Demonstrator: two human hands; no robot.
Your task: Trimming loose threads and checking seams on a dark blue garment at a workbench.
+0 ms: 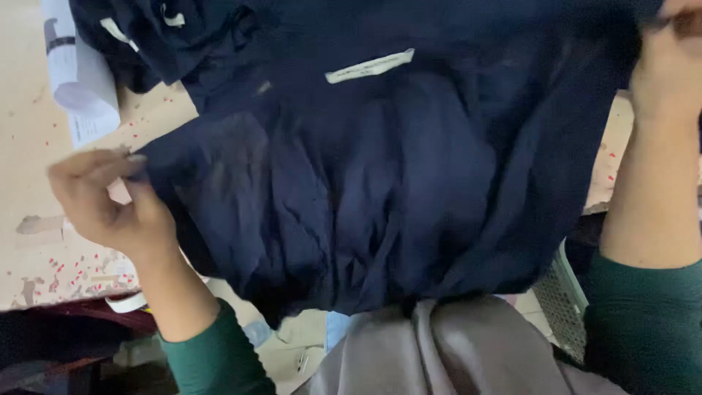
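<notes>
Lying at the far left, near the top corner of the table (29,110), is a white rolled sheet of paper (84,91) with a dark band across its upper part and small print too fine to make out; its lower end sits just beside the edge of a dark navy garment (380,190). The table is pale beige, speckled with small red flecks and worn brown patches, and a white strip (126,302) curls at its near edge. Below that edge a dark reddish ledge and a dim floor with scraps show. The left hand (106,197), in a green sleeve (216,355), pinches the garment's left edge between thumb and fingertips. The garment hangs spread between both hands, wrinkled and gathered toward the bottom, covering most of the view. Two small white tags (117,33) show on the bunched fabric at upper left, and a long narrow white label (369,66), slanted, is sewn near the top middle. Grey cloth (439,351) lies under the garment's lower edge. To the right, a grey mesh basket (559,296) stands beside the right forearm. The right hand (669,62) grips the garment's upper right corner, fingers closed on the fabric and partly cut off by the frame.
</notes>
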